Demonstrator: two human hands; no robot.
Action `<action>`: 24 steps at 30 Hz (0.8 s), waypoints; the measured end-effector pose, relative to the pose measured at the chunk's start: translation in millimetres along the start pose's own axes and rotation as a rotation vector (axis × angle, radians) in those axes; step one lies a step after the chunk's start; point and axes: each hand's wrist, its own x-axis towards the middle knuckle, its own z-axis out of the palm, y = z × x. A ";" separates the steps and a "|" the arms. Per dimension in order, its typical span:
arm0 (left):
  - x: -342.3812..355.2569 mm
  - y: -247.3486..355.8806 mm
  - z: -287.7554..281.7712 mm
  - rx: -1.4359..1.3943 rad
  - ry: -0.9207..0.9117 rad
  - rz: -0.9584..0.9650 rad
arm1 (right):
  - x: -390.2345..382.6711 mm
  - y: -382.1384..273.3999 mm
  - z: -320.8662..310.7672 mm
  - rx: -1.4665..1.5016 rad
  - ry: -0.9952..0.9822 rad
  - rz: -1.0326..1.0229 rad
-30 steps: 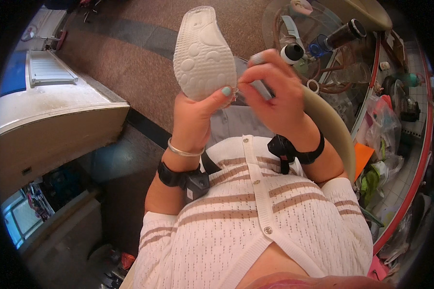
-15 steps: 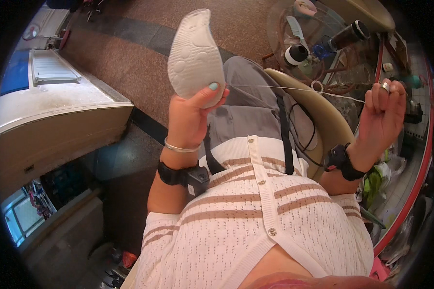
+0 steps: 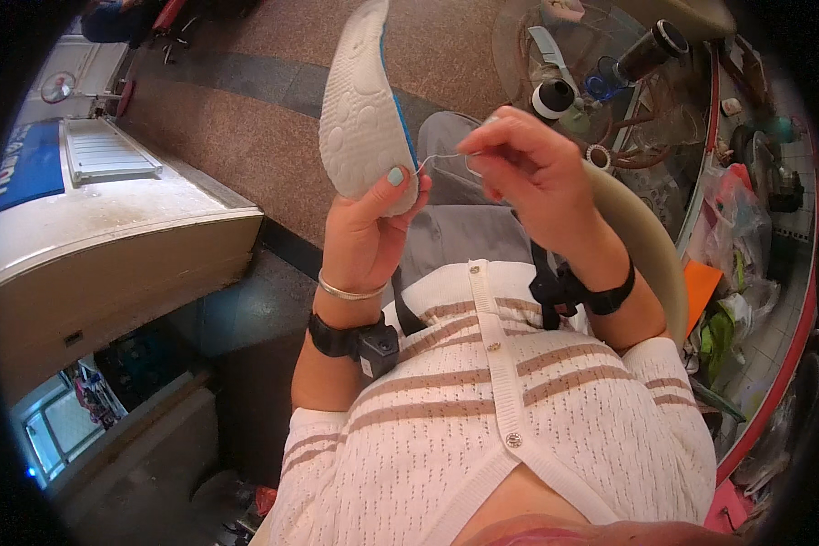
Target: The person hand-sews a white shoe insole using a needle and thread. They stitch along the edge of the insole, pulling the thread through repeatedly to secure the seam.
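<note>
My left hand (image 3: 364,232) grips the lower end of a white, quilted-looking insole (image 3: 358,105), held upright and tilted so a blue edge shows along its right side. A thin white thread (image 3: 437,156) runs in a loose curve from the insole beside my left thumb to my right hand (image 3: 535,187), whose fingers are pinched on it a short way right of the insole. Whether those fingertips also hold a needle is too small to tell. Both hands are raised over my lap in grey trousers (image 3: 446,232), with a black band and device on each wrist.
At upper right, a glass table (image 3: 511,50) bears a thermos, cups and a white-handled utensil. A beige chair (image 3: 651,227) curves behind my right arm, beside cluttered bags (image 3: 733,218). A white counter (image 3: 114,209) stands at left; a person in dark clothing (image 3: 109,23) is at top left.
My right hand went out to the right, drawing the thread straight, and has come back near the insole, leaving the thread slack. The insole has turned, showing more of its blue edge.
</note>
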 end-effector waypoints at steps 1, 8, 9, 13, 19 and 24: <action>-0.7 0.0 0.9 -0.010 -0.012 0.002 | 2.6 2.0 5.7 -0.051 -0.019 -0.043; -3.1 1.9 0.0 -0.018 -0.024 0.027 | 1.0 3.7 15.2 -0.128 0.003 -0.041; -3.2 1.5 0.2 -0.025 -0.027 0.032 | 0.2 4.8 14.9 -0.127 0.003 -0.036; -2.4 0.2 -1.3 -0.050 -0.034 0.032 | -1.2 6.6 13.4 -0.137 -0.002 -0.023; -2.9 -1.1 -1.0 -0.049 -0.022 0.026 | -2.1 8.7 12.5 -0.124 -0.019 -0.020; -2.6 -1.4 -1.1 -0.050 -0.028 0.007 | -2.3 10.8 11.0 -0.120 -0.043 -0.012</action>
